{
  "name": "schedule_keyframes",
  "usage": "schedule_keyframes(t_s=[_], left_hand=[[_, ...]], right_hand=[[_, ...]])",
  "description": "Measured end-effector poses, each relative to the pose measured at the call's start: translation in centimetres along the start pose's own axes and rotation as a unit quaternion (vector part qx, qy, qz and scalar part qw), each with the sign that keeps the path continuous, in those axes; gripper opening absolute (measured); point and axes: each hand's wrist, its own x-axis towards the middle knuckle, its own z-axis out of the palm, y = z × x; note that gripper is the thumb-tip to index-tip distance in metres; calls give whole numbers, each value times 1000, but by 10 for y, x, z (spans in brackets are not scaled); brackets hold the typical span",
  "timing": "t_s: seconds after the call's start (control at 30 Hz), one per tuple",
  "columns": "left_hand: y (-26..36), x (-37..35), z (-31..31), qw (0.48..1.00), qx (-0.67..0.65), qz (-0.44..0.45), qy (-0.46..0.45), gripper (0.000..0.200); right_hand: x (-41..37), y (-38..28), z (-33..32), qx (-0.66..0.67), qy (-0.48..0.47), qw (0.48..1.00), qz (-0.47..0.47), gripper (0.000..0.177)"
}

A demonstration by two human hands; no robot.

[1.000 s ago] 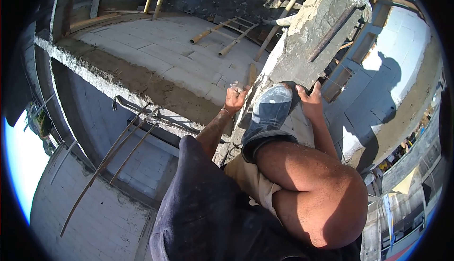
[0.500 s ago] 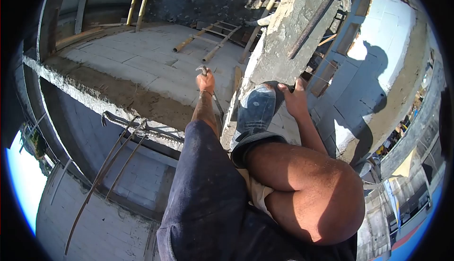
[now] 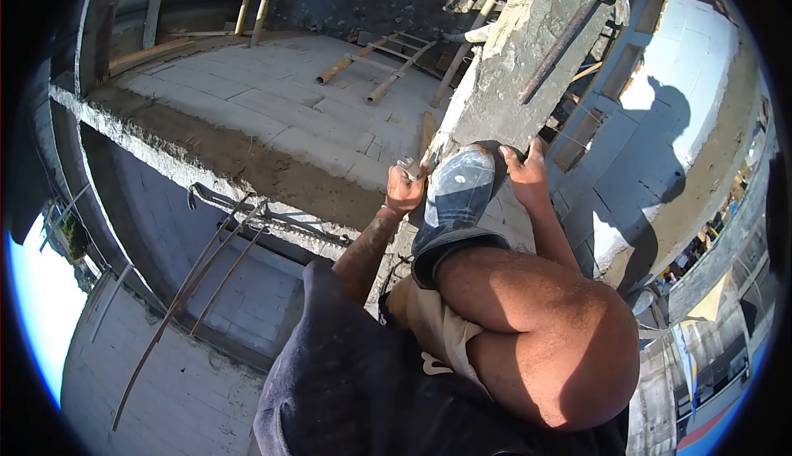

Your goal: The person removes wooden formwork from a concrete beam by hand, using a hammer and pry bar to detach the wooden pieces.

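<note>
My left hand (image 3: 404, 188) is a fist at the left edge of the concrete beam, just left of my boot. A bit of grey metal shows at the top of the fist, apparently the hammer (image 3: 409, 164); its handle is hidden. My dusty dark rubber boot (image 3: 460, 184) rests on the beam (image 3: 516, 85) between my hands. Right of the boot, my right hand (image 3: 528, 179) is closed at the beam's edge, thumb beside a dark piece partly behind the boot. What its fingers hold is hidden. A rusty bar (image 3: 561, 47) lies on the beam beyond.
Bent rebar rods (image 3: 194, 270) stick out at the lower left below a rough concrete ledge (image 3: 272, 167). A bamboo ladder (image 3: 384, 68) lies beyond on a block wall (image 3: 289, 93). To the right stands another block wall (image 3: 660, 118), with a drop and rooftops past it.
My left hand has come back toward the boot and right, from farther out where the hammer's hooked head showed plainly. My right hand stays by the boot. The view has shifted slightly.
</note>
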Motion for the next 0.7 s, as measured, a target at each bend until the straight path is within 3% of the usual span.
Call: schedule_keyframes(t_s=[0.07,0.1,0.13,0.2,0.3,0.33,0.37,0.43,0.5,0.7], left_hand=[[-36,-7,-8,993,-79,-78,43,19],[-88,6,-18,906,-297,-291,81,24],[-139,17,-27,711,-484,-457,226,30],[-103,52,-56,716,-391,-536,220,27],[-104,47,-44,756,-390,-505,146,34],[-96,86,-53,770,-415,-464,138,35],[-86,116,-59,776,-419,-448,147,35],[-50,113,-69,775,-478,-406,80,37],[-14,111,-77,764,-498,-404,71,35],[31,80,-105,849,-426,-308,54,36]], right_hand=[[3,3,-2,-21,-33,999,9,53],[0,2,1,-19,-30,999,8,53],[-6,2,3,-10,-27,1000,-3,54],[6,2,-1,0,-6,999,-40,57],[-16,-3,-9,-32,-49,997,41,59],[0,-12,-5,-39,-28,997,55,59],[1,0,0,-45,-3,999,22,55],[-3,-3,-7,-18,-29,999,21,52],[1,-19,-8,14,-45,999,27,44],[3,-2,-2,-61,-25,998,18,50]])
